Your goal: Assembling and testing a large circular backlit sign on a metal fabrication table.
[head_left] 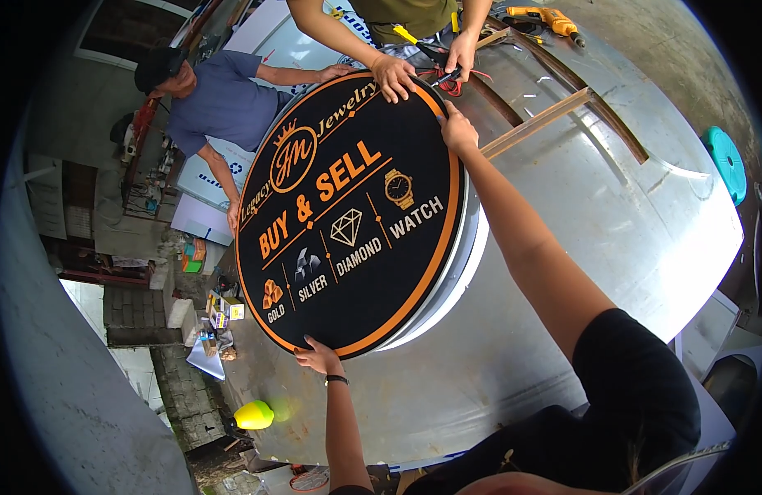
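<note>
A large round black sign panel [356,280] with an orange rim and printed pictures lies over a white round body [467,276], whose side shows at the right. My left hand [319,356] grips the panel's near edge, a dark band on its wrist. Across at the far right edge, my right hand [458,130] is closed over the rim, its arm stretched out. Another person's hand [393,77] rests on the far rim, and that person's other hand [462,56] is beside red wires [452,85] and a yellow-and-black hand tool [420,43]. A capped person's hand [232,214] touches the left edge.
The sign sits on a shiny metal tabletop [554,330]. A rusty metal frame [537,121] and an orange power drill [547,21] lie at the far right. A teal stool [725,165] stands beyond. A yellow-green bottle [254,415] and small boxes [226,308] are along the left edge.
</note>
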### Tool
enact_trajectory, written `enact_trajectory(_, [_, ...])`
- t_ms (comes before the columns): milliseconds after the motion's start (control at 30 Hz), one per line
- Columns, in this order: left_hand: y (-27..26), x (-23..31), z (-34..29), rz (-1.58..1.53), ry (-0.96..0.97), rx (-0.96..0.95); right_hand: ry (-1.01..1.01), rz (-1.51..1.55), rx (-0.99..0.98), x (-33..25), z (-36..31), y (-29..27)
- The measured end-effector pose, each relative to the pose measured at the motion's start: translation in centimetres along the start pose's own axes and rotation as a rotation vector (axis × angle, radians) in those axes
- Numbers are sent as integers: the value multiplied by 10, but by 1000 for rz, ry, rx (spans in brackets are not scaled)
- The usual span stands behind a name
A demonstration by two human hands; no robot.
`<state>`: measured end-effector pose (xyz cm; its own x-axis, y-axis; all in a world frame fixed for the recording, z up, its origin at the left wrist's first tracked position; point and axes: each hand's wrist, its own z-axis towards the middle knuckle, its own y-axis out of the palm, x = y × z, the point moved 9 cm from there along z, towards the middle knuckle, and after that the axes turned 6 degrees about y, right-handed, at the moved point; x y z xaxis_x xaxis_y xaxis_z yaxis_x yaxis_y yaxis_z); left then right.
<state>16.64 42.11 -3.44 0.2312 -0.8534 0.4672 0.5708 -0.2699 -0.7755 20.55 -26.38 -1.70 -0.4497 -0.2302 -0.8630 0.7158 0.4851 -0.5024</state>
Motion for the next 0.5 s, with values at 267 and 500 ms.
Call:
enact_trajectory(267, [0,1,0,-3,3,-2,12,2,-22,-1,-1,0])
enact_trajectory(500, [0,-2,0,1,-8,-9,19,1,-27,-1,-2,1])
